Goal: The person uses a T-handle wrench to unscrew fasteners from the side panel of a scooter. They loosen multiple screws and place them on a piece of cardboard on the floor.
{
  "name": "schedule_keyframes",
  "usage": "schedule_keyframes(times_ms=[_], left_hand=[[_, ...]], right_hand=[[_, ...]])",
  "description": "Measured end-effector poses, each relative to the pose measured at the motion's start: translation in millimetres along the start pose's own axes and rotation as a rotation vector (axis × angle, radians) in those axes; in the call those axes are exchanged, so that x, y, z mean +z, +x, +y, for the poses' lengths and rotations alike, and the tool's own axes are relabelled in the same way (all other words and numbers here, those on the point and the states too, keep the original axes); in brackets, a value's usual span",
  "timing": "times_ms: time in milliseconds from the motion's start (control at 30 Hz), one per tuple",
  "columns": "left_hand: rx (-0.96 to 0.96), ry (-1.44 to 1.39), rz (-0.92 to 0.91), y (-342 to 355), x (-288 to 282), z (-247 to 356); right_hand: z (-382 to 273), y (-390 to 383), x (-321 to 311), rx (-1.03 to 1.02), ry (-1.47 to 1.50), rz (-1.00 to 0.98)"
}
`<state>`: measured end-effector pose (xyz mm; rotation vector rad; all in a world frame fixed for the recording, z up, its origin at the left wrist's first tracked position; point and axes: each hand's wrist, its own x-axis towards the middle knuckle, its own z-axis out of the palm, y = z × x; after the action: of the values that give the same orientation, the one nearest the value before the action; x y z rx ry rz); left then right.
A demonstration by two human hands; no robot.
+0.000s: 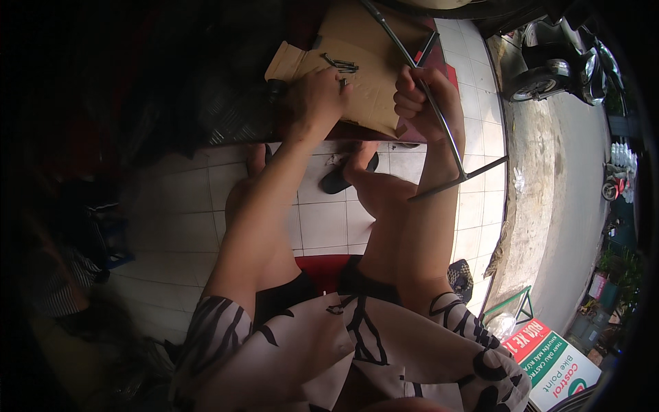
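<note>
My right hand [432, 99] is closed around the shaft of a long metal T-handle wrench [446, 130]. The wrench slants over the bench, its crossbar toward me above my right forearm and its far end running up past the cardboard. A flattened piece of brown cardboard [374, 96] lies on the dark red bench. On it rests a small group of dark bolts [340, 64]. My left hand [319, 99] is over the cardboard's left part, just nearer to me than the bolts. Its fingers are curled in, and what they may hold is hidden.
Dark, unlit clutter with a ridged metal plate [237, 120] lies left of the cardboard. White floor tiles [319, 223] show below the bench, around my legs. Right of the tiles runs a street [559, 185] with a parked motorbike [549, 79]. A signboard [552, 364] stands at the lower right.
</note>
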<state>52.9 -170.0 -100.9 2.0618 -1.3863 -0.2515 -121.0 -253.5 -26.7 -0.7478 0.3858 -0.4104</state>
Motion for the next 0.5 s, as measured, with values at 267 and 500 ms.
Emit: schedule_keyframes(times_ms=[267,500], left_hand=[[-0.043,0.126,-0.048,18,29,3],[-0.199,-0.932,-0.09,37,-5,-37]], right_hand=[[-8,-16,-28,-0.15,-0.002,0.058],[1,-3,-32,-0.031,-0.213,-0.025]])
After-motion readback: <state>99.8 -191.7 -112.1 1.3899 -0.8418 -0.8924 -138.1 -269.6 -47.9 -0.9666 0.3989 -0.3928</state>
